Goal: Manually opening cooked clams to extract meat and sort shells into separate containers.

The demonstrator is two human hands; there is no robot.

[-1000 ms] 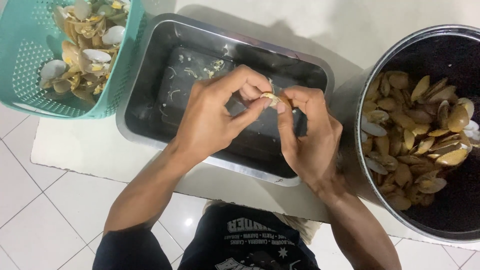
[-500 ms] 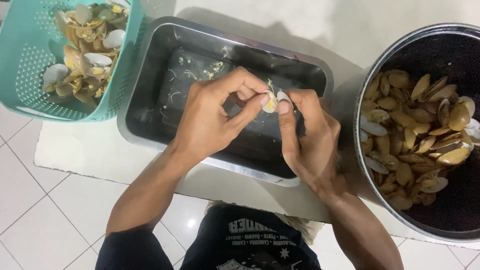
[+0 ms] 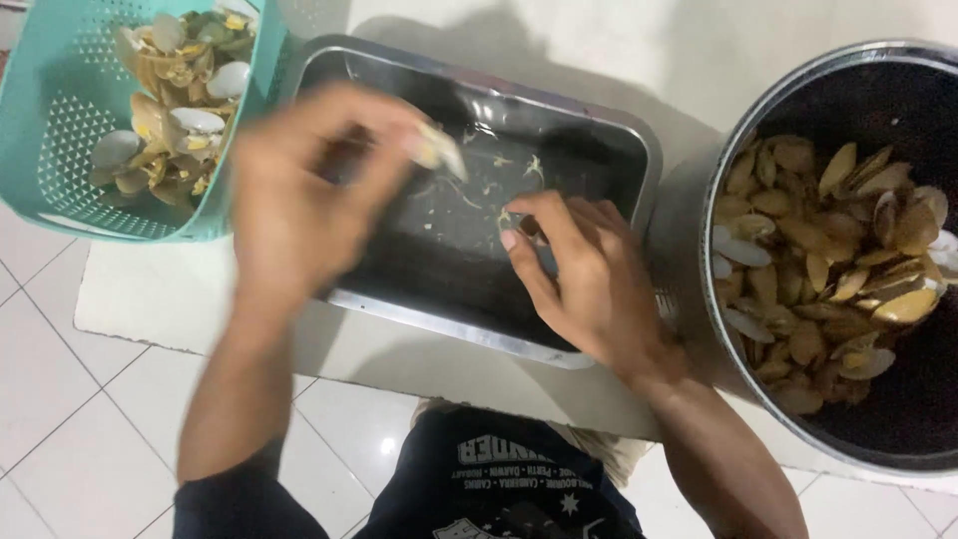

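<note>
My left hand point(image 3: 299, 200) is blurred with motion over the left end of the metal tray point(image 3: 609, 140); its fingertips pinch a pale clam shell point(image 3: 439, 150). My right hand point(image 3: 584, 274) hovers above the tray's middle, thumb and forefinger closed on a small yellowish bit of clam meat point(image 3: 507, 218). The two hands are apart. Scraps of meat lie on the dark tray bottom.
A teal plastic basket point(image 3: 60, 130) at the upper left holds several opened shells point(image 3: 175, 110). A large round metal pot point(image 3: 798, 90) at the right is heaped with brown clams point(image 3: 828, 260). All stand on a pale mat over white floor tiles.
The hands were together, prying a clam over the tray. They have separated: the left hand swung left with the shell, the right hand dropped toward the tray with the meat.
</note>
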